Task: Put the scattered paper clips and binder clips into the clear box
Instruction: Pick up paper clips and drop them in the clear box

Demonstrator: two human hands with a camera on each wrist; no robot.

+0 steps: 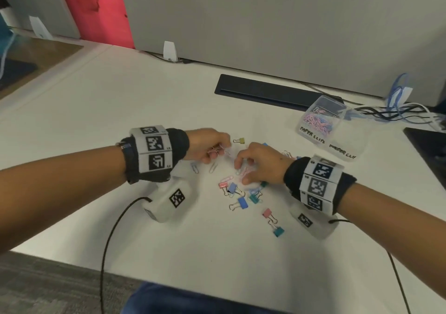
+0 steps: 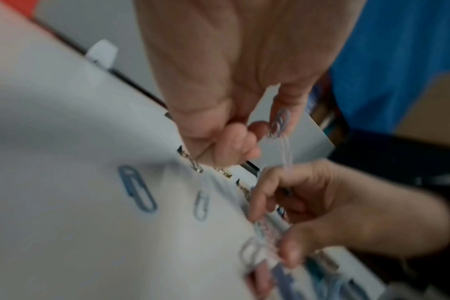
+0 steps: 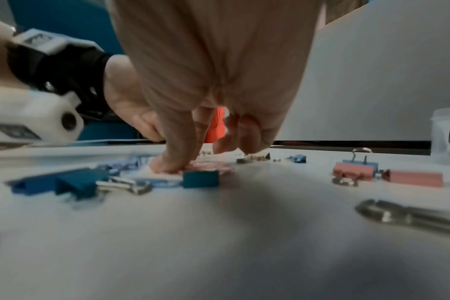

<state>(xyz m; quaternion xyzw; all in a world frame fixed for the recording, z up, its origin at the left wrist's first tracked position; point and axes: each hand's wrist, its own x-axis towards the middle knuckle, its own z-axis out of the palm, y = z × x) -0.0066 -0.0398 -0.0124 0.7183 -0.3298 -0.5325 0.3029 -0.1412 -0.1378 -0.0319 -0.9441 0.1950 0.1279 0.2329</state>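
Pastel paper clips and binder clips lie scattered mid-table. My left hand (image 1: 217, 150) hovers just above the table with its fingers curled round a few paper clips (image 2: 280, 123), pink and pale blue. Close beside it, my right hand (image 1: 241, 171) reaches down with thumb and fingertips pinching a small pile of pink paper clips (image 3: 208, 165) on the table. Two blue paper clips (image 2: 136, 188) lie under the left hand. Binder clips (image 1: 242, 202) in pink, blue and teal lie toward me from the right hand. The clear box (image 1: 330, 130), labelled "paper clips", stands open at the far right and holds several clips.
A yellow binder clip (image 1: 240, 141) lies beyond the hands. A black slot (image 1: 265, 94) runs along the table's back, with cables (image 1: 395, 113) right of it and a dark object (image 1: 429, 144) at the right edge. A grey partition closes off the back.
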